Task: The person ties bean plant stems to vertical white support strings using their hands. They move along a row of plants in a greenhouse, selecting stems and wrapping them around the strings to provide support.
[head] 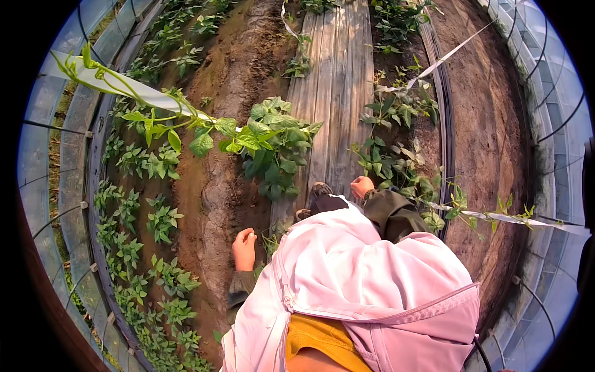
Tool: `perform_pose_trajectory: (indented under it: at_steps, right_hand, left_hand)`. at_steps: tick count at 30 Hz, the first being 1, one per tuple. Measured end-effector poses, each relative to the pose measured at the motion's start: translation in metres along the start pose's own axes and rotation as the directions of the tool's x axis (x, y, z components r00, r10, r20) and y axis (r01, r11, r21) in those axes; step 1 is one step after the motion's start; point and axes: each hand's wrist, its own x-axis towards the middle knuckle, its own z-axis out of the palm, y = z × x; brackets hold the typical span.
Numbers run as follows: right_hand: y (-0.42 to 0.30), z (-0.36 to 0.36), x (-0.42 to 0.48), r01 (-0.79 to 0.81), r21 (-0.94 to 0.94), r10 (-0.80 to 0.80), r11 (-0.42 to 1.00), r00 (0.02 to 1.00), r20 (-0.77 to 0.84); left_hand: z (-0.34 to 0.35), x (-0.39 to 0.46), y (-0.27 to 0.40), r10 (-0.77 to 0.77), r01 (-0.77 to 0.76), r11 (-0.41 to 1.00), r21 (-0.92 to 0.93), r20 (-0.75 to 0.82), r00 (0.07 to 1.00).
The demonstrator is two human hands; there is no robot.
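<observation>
My left hand (244,249) is raised at the lower left of the picture, over bare soil, fingers curled with the thumb near the fingertips; nothing clearly shows in it. My right hand (361,187) hangs over the plastic-covered strip near my shoes, loosely curled, and whether it holds anything cannot be told. Ahead of my left hand grows a leafy bean-like plant (279,149), its vine climbing a white strap (153,95) that runs to the upper left. Right of my right hand stand more climbing plants (386,162), beside another white strap (511,218).
Grey plastic sheeting (332,102) covers the path under my feet (321,188). A row of low green plants (160,218) lines the left side. Clear greenhouse walls (558,162) on hoops curve along both sides. A third white strap (451,53) slants at the upper right.
</observation>
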Motion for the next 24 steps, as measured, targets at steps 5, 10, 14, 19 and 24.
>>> perform_pose_trajectory:
  at_steps: [5, 10, 14, 19, 24]
  right_hand:
    - [0.124, -0.031, -0.062, -0.315, 0.25, 0.36, 0.916, 0.919, -0.162]
    - [0.212, -0.019, -0.127, -0.435, 0.456, 0.53, 0.777, 0.842, -0.101]
    - [0.226, 0.009, -0.152, -0.399, 0.69, 0.6, 0.604, 0.798, -0.064]
    - [0.206, 0.007, -0.15, -0.375, 0.661, 0.481, 0.65, 0.876, 0.025]
    - [0.167, -0.01, -0.118, -0.277, 0.456, 0.357, 0.846, 0.929, -0.098]
  left_hand:
    - [0.023, 0.029, 0.036, 0.099, -0.175, 0.946, 0.274, 0.271, 0.958]
    - [0.061, 0.057, 0.069, 0.213, -0.351, 0.915, 0.2, 0.498, 0.84]
    - [0.085, 0.073, 0.085, 0.223, -0.421, 0.88, 0.218, 0.594, 0.773]
    - [0.098, 0.078, 0.098, 0.17, -0.405, 0.875, 0.266, 0.613, 0.771]
    - [0.089, 0.088, 0.09, 0.109, -0.367, 0.87, 0.329, 0.598, 0.794]
